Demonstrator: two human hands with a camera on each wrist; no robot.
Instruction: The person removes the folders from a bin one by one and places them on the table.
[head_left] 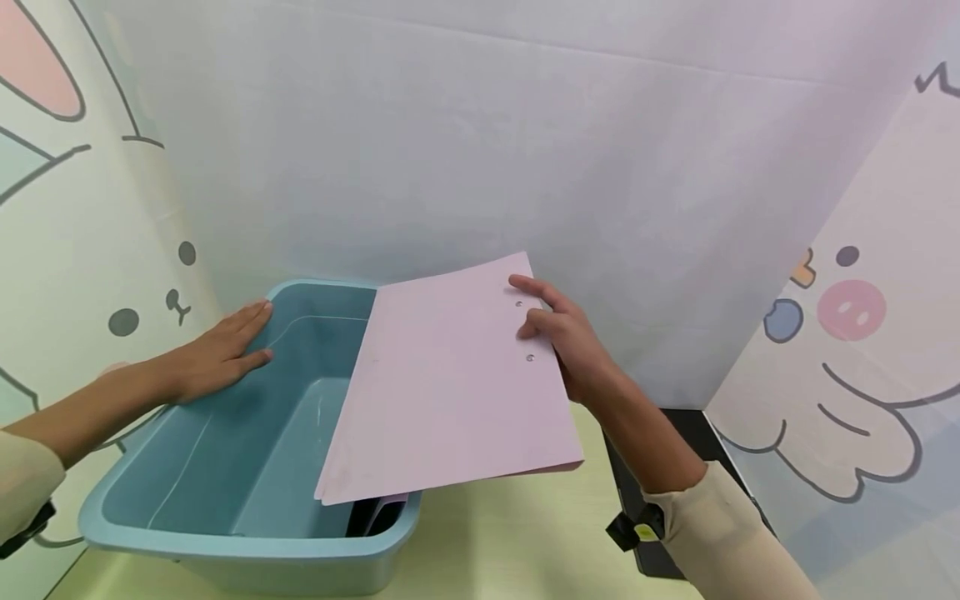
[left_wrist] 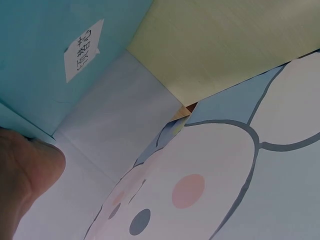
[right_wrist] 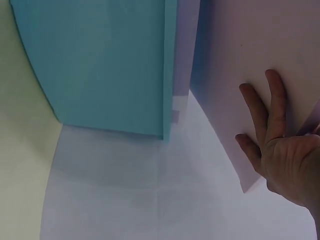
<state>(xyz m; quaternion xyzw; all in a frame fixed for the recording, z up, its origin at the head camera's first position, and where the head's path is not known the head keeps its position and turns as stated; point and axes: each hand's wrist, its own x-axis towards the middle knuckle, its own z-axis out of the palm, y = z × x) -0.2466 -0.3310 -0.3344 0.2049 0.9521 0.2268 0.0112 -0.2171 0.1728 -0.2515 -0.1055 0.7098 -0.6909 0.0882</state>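
Observation:
My right hand (head_left: 577, 342) grips a pale pink folder (head_left: 442, 383) by its right edge, next to two small metal eyelets. Thumb and a finger lie on its upper face; in the right wrist view, several other fingers (right_wrist: 277, 112) spread against the underside. The folder slants over the right side of a blue plastic bin (head_left: 262, 546). On the bin's left rim rests my left hand (head_left: 217, 354), palm down with fingers extended. Inside the bin, a dark item (head_left: 363, 517) shows partly from under the folder's lower edge, the rest hidden.
The bin stands on a pale yellow-green table (head_left: 517, 550). A flat black object (head_left: 693, 433) lies to the right, partly behind my right forearm. White curtain (head_left: 480, 150) and cartoon-printed panels surround the table. A handwritten label (left_wrist: 83, 51) is on the bin's outer wall.

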